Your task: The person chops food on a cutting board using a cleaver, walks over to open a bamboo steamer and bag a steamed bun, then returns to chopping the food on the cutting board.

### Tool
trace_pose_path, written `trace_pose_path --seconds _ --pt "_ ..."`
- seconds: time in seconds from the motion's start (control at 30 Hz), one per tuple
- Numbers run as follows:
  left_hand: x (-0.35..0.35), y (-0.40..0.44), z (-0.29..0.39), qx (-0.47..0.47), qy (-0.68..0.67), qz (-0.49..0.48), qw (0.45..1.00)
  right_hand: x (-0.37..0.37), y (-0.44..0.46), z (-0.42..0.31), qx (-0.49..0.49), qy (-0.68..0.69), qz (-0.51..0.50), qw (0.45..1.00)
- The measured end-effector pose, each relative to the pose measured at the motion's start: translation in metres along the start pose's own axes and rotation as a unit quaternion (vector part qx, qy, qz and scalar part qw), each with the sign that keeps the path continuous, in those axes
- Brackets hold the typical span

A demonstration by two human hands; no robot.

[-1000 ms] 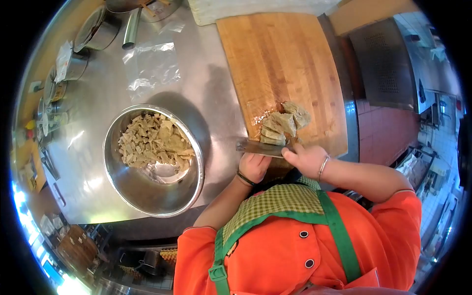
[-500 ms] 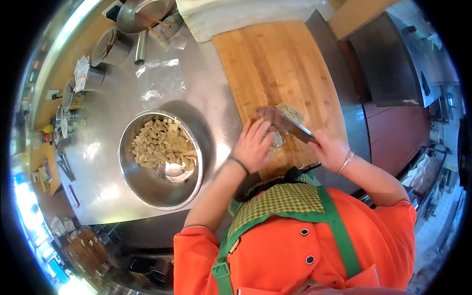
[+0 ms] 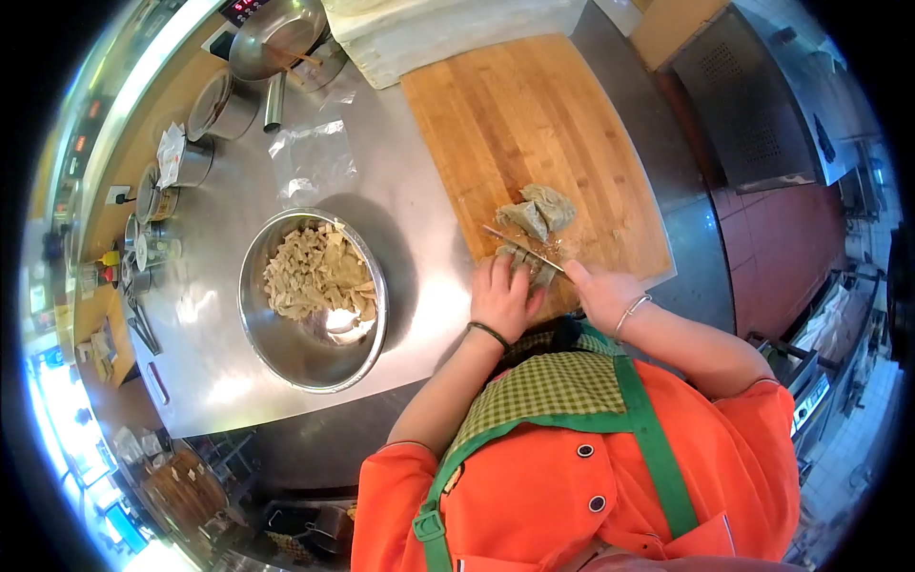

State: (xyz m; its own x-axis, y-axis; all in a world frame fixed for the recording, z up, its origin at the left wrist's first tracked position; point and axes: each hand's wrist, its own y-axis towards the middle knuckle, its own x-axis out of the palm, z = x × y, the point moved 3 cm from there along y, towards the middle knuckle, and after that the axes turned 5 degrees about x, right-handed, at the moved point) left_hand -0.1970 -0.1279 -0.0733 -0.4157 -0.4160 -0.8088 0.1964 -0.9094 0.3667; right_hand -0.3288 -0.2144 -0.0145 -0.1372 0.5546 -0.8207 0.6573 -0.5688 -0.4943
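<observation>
A wooden cutting board lies in front of me. My right hand is closed round the handle of a kitchen knife, whose blade is seen almost edge-on and points left across the board. Close to the blade, my left hand has its fingers bent down on a pale grey-green food piece, partly hidden under the fingers. Just beyond the blade lie larger chunks of the same grey-green food. Left of the board stands a steel bowl with many cut pale pieces in it.
A clear plastic bag lies on the steel table. At the back left stand a pan and lidded pots. A white foam box borders the board's far edge. Tongs rest at the left.
The knife has turned from showing its broad side to nearly edge-on and moved nearer me. The chunks beyond it now show fully. My left hand has shifted slightly nearer and right.
</observation>
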Motion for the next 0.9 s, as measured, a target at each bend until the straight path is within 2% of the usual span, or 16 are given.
trace_pose_path --seconds 0.07,0.2,0.27,0.3,0.37,0.4,0.47,0.77,0.9 --pt "0.016 -0.006 -0.006 0.062 -0.032 -0.003 0.998 -0.002 0.002 -0.006 -0.002 -0.052 -0.044 0.998" --pt "0.016 -0.006 -0.005 0.041 -0.078 -0.022 0.996 -0.018 0.003 -0.010 -0.004 -0.054 -0.036 0.998" --pt "-0.001 0.004 0.009 0.036 -0.083 0.022 0.996 -0.036 0.001 -0.007 0.073 -0.022 -0.060 0.995" --pt "0.001 0.002 0.010 0.033 -0.085 0.021 0.996 -0.035 -0.002 -0.006 0.074 -0.023 -0.063 0.995" --pt "0.009 0.003 0.009 0.033 -0.052 0.007 0.998 -0.040 -0.006 -0.002 0.044 0.012 0.005 0.999" --pt "0.013 0.003 0.005 0.035 -0.053 0.008 0.998 -0.035 -0.006 0.003 0.044 0.011 0.007 0.999" --pt "0.020 -0.001 -0.004 -0.003 -0.076 0.016 0.997 -0.020 -0.005 0.005 0.004 0.001 0.047 0.999" --pt "0.022 0.000 -0.009 0.028 -0.119 0.043 0.992 -0.012 0.012 -0.019 0.002 -0.072 -0.082 0.994" --pt "0.023 -0.002 -0.011 0.033 -0.140 0.052 0.988 0.004 0.031 -0.020 -0.035 -0.019 -0.060 0.997"
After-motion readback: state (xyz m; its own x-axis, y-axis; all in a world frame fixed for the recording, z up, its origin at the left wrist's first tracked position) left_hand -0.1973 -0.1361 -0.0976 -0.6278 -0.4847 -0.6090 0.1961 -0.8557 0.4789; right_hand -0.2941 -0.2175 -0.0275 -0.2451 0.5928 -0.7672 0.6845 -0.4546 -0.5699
